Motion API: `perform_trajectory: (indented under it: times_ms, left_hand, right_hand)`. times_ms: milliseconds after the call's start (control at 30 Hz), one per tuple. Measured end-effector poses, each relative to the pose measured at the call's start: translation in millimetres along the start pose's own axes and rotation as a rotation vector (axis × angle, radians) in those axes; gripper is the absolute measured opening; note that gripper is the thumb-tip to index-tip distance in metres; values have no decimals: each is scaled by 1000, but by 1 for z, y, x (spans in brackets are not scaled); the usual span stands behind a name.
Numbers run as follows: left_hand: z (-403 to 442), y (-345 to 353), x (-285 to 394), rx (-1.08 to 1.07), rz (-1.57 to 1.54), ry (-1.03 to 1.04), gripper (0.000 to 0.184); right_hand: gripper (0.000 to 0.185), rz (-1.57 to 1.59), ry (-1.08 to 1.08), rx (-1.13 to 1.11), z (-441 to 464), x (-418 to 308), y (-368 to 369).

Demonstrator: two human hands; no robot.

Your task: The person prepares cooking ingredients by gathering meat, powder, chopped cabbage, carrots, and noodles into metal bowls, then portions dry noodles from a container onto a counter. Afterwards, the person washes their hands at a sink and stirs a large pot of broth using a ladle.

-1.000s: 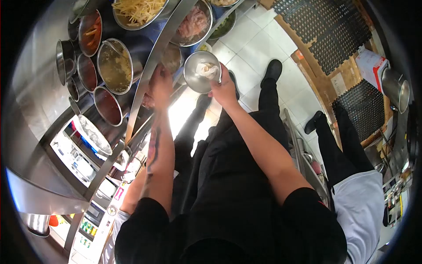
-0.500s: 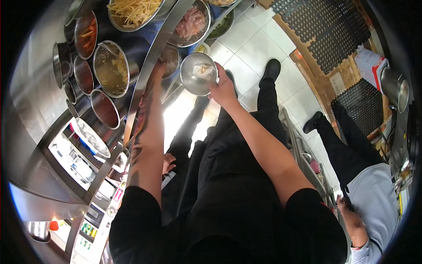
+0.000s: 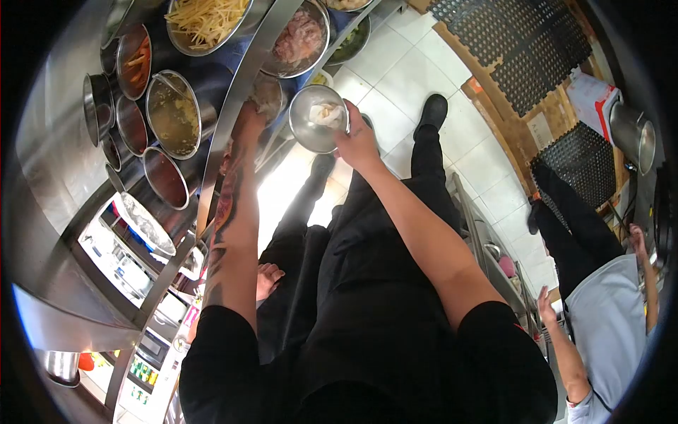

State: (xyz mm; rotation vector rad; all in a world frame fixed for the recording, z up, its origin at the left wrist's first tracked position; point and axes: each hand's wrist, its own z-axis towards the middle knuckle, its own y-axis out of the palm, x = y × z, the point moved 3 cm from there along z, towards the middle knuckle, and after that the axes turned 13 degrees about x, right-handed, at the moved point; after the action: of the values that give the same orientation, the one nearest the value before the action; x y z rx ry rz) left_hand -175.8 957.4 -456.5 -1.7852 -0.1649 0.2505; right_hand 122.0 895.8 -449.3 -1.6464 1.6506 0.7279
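Note:
My right hand (image 3: 355, 134) grips the rim of a round metal bowl (image 3: 302, 128), thumb on the near side. A small heap of pale, whitish food pieces (image 3: 326, 114) lies in this bowl. On the left, my left hand (image 3: 253, 113) reaches to a metal container (image 3: 277, 106) just beyond the steel shelf edge (image 3: 236, 99). Its fingers are blurred and partly hidden there, so I cannot make out what they touch. Just above that container sits a bowl of pink raw meat strips (image 3: 300, 39).
Upper left, a metal bowl of pale yellow strips (image 3: 205, 21) stands near several metal pots, one with yellowish liquid (image 3: 173, 116). At right, a co-worker in a grey shirt (image 3: 604, 318) stands near black rubber mats (image 3: 586, 166). Another person's hand (image 3: 268, 279) shows beside my left forearm.
My left hand has shifted slightly at the container; the bowl in my right hand stays almost in place. The co-worker at right has stepped right and raised both hands.

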Motion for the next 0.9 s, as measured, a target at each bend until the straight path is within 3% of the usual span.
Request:
perform_trajectory:
  times_ms: [67,167,200,267,367,400,467,600,667,700,733,800,867,900]
  left_hand:
    - [-2,-6,5,-22,-43,-106,29]
    - [6,4,-15,-183,-317,-163,29]
    - [1,-6,-9,-181,-314,-161,29]
    - [-16,-36,5,8,-726,-319,36]
    - [-17,12,-56,30,-975,-401,34]
    - [-22,-8,-42,30,-970,-399,34]
    - [-46,-65,4,-18,-1145,-732,28]
    - [-64,-77,30,11,-1301,-595,19]
    - [-78,-62,31,77,-1106,-517,13]
    - [-85,-67,50,-81,-1273,-475,15]
    - [-89,-63,55,-78,-1274,-477,15]
    - [-95,-56,66,-136,-835,-159,25]
    - [-92,-58,69,-96,-757,-131,31]
    - [-90,-59,70,-69,-770,-211,31]
  right_hand:
    - [67,55,82,-29,-1,1,0]
    - [67,-18,-60,15,2,13,4]
    - [66,10,25,-7,-2,2,1]
    - [66,43,111,-31,-5,-4,1]
    - [65,74,154,-34,-5,-2,7]
    - [65,81,150,-33,-4,-2,9]
    - [65,90,144,-32,-4,-4,13]
    - [66,139,139,-20,-3,-7,18]
    - [67,149,122,-18,-2,-8,18]
    - [67,183,143,-9,-2,-9,18]
    - [67,219,163,1,-2,-9,18]
    - [68,241,163,1,0,-6,17]
    - [68,261,160,5,1,-1,16]
    - [69,280,136,18,1,1,15]
